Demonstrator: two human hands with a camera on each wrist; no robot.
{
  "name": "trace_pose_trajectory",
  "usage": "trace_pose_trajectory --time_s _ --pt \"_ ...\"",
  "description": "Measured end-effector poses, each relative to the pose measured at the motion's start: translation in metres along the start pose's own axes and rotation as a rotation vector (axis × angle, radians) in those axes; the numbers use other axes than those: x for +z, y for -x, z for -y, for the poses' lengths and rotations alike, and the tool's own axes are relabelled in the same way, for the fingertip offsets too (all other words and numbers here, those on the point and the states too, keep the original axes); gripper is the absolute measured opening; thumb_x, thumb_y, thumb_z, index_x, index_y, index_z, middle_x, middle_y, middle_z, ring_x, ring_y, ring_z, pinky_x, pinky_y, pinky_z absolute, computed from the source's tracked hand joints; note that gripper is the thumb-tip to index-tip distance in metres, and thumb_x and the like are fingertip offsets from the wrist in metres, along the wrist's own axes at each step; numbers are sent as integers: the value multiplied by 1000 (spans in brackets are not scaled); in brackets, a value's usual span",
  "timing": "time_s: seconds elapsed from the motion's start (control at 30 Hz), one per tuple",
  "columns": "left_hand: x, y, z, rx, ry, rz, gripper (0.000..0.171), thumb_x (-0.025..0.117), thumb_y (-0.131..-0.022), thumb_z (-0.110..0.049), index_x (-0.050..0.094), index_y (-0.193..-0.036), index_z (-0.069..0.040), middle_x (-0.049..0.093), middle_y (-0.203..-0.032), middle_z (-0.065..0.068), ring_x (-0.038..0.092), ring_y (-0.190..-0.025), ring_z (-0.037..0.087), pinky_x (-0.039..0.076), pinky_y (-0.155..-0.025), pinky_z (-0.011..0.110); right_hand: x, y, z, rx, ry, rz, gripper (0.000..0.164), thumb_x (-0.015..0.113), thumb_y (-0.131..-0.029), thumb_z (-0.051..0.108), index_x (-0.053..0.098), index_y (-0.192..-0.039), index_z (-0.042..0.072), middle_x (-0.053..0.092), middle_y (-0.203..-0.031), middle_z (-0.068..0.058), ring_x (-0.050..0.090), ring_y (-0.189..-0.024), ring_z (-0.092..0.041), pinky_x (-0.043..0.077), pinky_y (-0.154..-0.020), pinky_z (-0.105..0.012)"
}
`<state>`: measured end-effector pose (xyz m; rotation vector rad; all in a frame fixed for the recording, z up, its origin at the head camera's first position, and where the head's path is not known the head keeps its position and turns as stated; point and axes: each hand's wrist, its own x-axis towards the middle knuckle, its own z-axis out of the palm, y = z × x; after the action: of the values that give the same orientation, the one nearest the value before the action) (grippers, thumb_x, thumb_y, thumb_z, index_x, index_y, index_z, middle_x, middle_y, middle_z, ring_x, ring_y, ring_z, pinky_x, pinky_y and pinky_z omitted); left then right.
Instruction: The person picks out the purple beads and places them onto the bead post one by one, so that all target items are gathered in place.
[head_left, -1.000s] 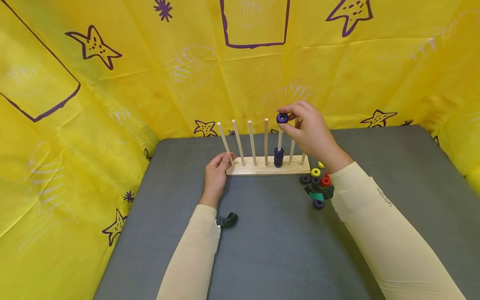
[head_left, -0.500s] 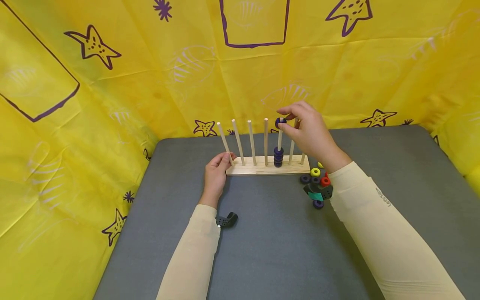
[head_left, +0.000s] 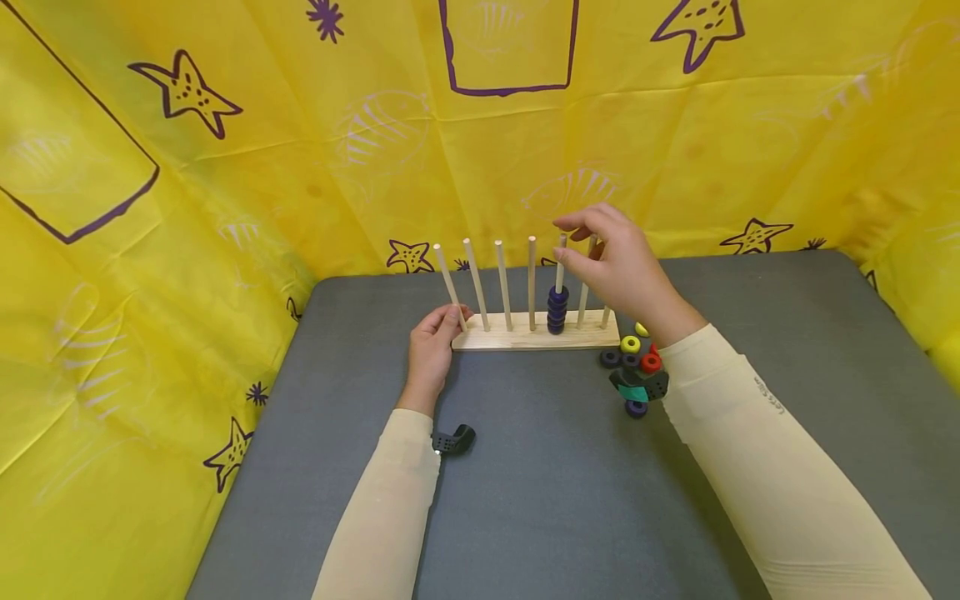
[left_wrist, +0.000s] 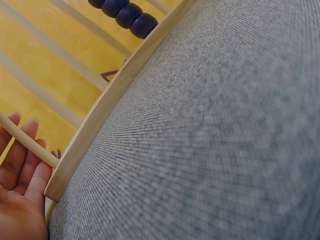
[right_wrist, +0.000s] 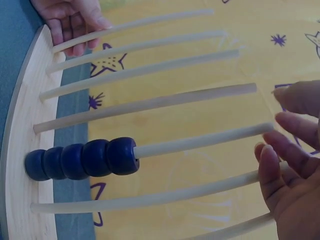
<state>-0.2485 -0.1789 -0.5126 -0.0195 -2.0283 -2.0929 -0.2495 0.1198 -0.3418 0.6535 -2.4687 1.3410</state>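
Observation:
A wooden peg stand (head_left: pixel 495 337) with a row of upright pegs lies across the table. Its left end is held by my left hand (head_left: pixel 431 346), with fingers and thumb around the leftmost peg (right_wrist: pixel 135 25) and the base end. Several dark blue rings (right_wrist: pixel 75 161) form a stack at the bottom of one peg right of the middle. Beside the top of that peg (right_wrist: pixel 210 140) is my right hand (head_left: pixel 621 257), its fingers loosely bent and nothing pinched between them. In the right wrist view, its fingertips (right_wrist: pixel 268 150) are close to the peg's tip.
Loose rings lie by the stand's right end: yellow (head_left: pixel 630 345), red (head_left: pixel 651 362) and dark ones (head_left: pixel 611 358). A blue ring (head_left: pixel 636 409) is nearer, below the right wrist's black mount (head_left: pixel 639 385). A yellow printed cloth (head_left: pixel 480 167) hangs behind the grey table (head_left: pixel 540 483).
The blue ring pinched in my right hand went onto the peg, was let go and dropped onto the stack. The right hand stays by the peg top; the left hand has not moved.

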Motion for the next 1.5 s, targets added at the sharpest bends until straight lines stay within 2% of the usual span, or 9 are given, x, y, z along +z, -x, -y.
trace_pose_trajectory --time_s 0.13,0.37,0.57,0.9,1.03,1.17,1.3,1.4,1.5 --pt "0 -1 0 0 10 1 37 68 -111 -30 77 -122 5 77 -118 20 71 -117 29 56 -103 40 -1 2 0 0 -49 0 32 76 -104 11 72 -135 3 65 -128 -13 59 -114 -27 50 -87 -43" --pt "0 -1 0 2 9 -5 36 68 -111 -29 77 -120 4 77 -116 18 72 -116 28 56 -103 39 -4 6 2 -11 -93 -8 32 75 -105 12 72 -135 3 65 -128 -13 57 -114 -23 50 -88 -33" --pt "1 -1 0 0 0 -4 36 67 -112 -29 77 -121 4 78 -117 17 72 -117 28 56 -103 37 -8 9 3 -16 -124 -35 31 75 -105 11 72 -134 3 66 -130 -10 56 -112 -18 51 -88 -29" --pt "1 -1 0 1 22 -2 36 68 -111 -29 77 -121 5 76 -118 21 71 -117 31 56 -104 44 -15 19 3 -30 -256 -46 31 71 -106 8 69 -137 1 66 -131 -13 58 -117 -24 52 -89 -28" --pt "0 -1 0 -1 15 -2 36 68 -111 -29 77 -121 5 77 -116 19 71 -116 29 56 -104 42 -17 24 1 -29 -320 -35 32 65 -112 15 68 -140 1 67 -131 -11 60 -117 -23 53 -92 -28" --pt "0 0 1 7 0 5 37 67 -111 -31 78 -121 3 78 -115 15 71 -116 26 56 -104 40 -20 29 -2 -34 -397 -23 35 54 -117 20 66 -141 -2 68 -129 -12 62 -116 -29 54 -91 -32" --pt "-1 -1 2 9 2 8 37 68 -111 -32 78 -121 3 78 -115 14 71 -116 25 56 -104 40 -22 34 -5 -51 -462 -21 40 45 -119 24 67 -140 -3 67 -129 -22 62 -114 -35 53 -87 -35" --pt "0 -1 2 8 2 6 37 68 -111 -32 78 -121 3 78 -115 15 71 -116 25 56 -104 39 -24 39 -9 -70 -524 -20 45 43 -119 30 67 -139 -2 65 -128 -28 62 -113 -36 51 -88 -34" --pt "0 -1 2 7 4 5 37 68 -111 -31 78 -120 3 78 -115 15 71 -116 26 56 -103 39 -26 44 -14 -98 -587 -16 50 47 -118 36 66 -138 -5 65 -126 -28 62 -112 -36 50 -89 -34"
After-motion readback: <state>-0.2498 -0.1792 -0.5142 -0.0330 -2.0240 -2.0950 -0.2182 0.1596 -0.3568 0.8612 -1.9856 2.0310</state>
